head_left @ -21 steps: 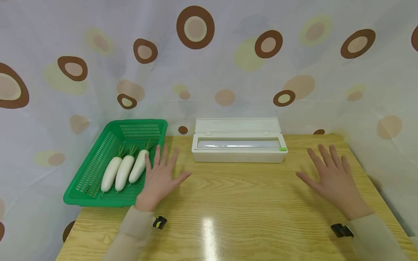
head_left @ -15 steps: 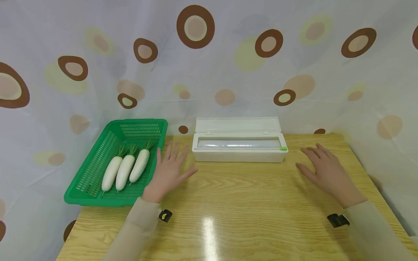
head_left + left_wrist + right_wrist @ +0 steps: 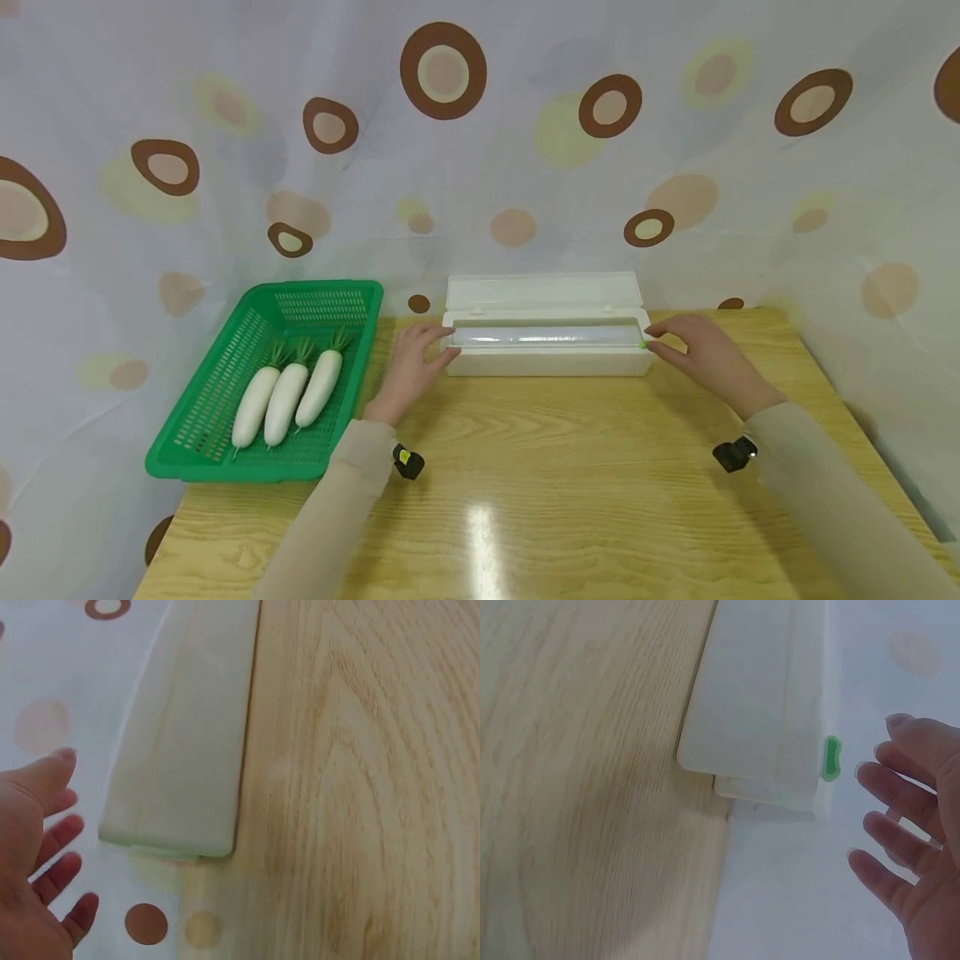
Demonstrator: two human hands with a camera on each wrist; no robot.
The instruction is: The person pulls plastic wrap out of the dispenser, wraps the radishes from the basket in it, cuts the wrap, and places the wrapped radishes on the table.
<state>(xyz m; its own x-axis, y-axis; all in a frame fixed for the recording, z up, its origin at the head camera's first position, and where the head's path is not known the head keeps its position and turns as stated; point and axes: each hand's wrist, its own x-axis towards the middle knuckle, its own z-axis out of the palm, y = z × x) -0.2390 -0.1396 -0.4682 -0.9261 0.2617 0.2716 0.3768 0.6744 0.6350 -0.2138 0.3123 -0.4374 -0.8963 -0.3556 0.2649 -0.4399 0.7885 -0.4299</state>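
Observation:
A long white cling film dispenser box stands at the back middle of the table, its lid raised. Inside lies a shiny pale roll of film. My left hand is at the box's left end, thumb and fingers apart, fingertips right at the corner. At the opposite end, my right hand has its thumb and fingers spread close to the green slide cutter. Both wrist views show a gap between the hand and the box, with nothing held.
Left of the box is a green plastic basket with three white radishes with short green tops. A patterned curtain hangs directly behind the wooden table.
Both hands have moved inward and forward, from spread over the table to the two ends of the box. The basket, radishes and box stay in place.

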